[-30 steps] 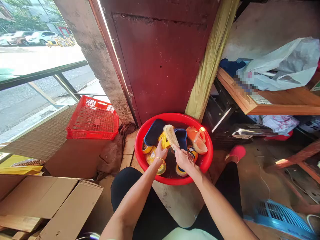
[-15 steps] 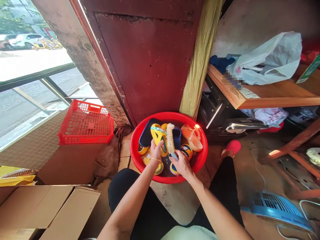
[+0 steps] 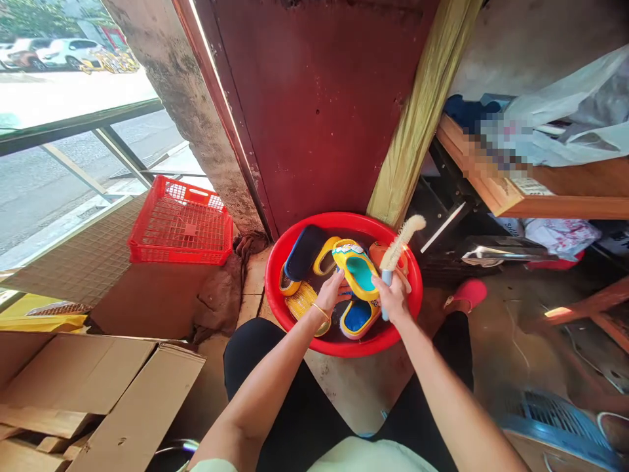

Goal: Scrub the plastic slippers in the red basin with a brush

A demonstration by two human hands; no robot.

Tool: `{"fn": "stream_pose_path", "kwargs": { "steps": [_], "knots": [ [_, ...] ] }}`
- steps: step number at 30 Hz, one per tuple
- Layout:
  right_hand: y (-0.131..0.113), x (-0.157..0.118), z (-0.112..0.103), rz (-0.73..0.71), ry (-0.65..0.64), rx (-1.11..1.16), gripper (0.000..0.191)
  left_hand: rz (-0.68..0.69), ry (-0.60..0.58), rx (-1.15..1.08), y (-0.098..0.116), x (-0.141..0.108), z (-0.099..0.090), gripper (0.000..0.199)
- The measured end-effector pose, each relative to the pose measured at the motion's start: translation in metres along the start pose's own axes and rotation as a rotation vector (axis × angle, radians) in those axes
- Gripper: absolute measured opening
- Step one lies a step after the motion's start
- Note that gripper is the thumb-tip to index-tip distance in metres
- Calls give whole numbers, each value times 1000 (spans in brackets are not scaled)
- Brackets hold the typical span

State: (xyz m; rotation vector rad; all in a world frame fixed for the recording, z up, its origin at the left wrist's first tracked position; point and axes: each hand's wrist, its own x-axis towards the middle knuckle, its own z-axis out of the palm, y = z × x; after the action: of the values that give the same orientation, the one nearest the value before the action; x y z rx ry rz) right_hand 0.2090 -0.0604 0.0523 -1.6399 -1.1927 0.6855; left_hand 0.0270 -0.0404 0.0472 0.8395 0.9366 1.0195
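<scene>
A yellow clog (image 3: 361,272) with a teal inside is held over a red basin (image 3: 295,337). My left hand (image 3: 330,294) has its fingers closed at the clog's left side. My right hand (image 3: 394,298) grips the blue-grey handle of a brush (image 3: 403,240), its pale bristles pointing up, and its fingertips touch the clog's right edge. Below, the basin holds dark water and several shoes: a dark blue sole (image 3: 304,252) at the left, a yellow clog with a blue inside (image 3: 360,318) near the front, and an orange shoe (image 3: 381,252) partly hidden behind the brush.
A red plastic crate (image 3: 181,226) and opened cardboard boxes (image 3: 83,367) are at the left. A dark red door (image 3: 324,131) rises behind the basin. To the right stand a wooden table (image 3: 565,206) with a plastic bag and a blue fan (image 3: 560,419) on the floor.
The held clog has turned, showing its teal inside. The brush has come off the clog and moved right with my right hand, bristles up. The camera view has shifted slightly.
</scene>
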Motion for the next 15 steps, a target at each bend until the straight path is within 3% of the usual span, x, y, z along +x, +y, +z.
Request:
{"fn": "stream_pose_path", "kwargs": {
  "steps": [3, 6, 9, 11, 15],
  "knots": [
    [7, 33, -26, -103, 93, -203, 54, 92, 150, 381, -7, 8, -10, 47],
    [13, 59, -42, -100, 175, -322, 54, 204, 210, 781, -14, 9, -19, 35],
    [24, 74, -50, -47, 181, -430, 51, 306, 287, 1036, -23, 9, -23, 51],
    [34, 76, -54, -42, 128, -506, 47, 289, 311, 1078, -26, 12, -22, 63],
    [46, 63, -62, -100, 121, -564, 43, 219, 253, 857, -28, 22, -15, 50]
  ]
}}
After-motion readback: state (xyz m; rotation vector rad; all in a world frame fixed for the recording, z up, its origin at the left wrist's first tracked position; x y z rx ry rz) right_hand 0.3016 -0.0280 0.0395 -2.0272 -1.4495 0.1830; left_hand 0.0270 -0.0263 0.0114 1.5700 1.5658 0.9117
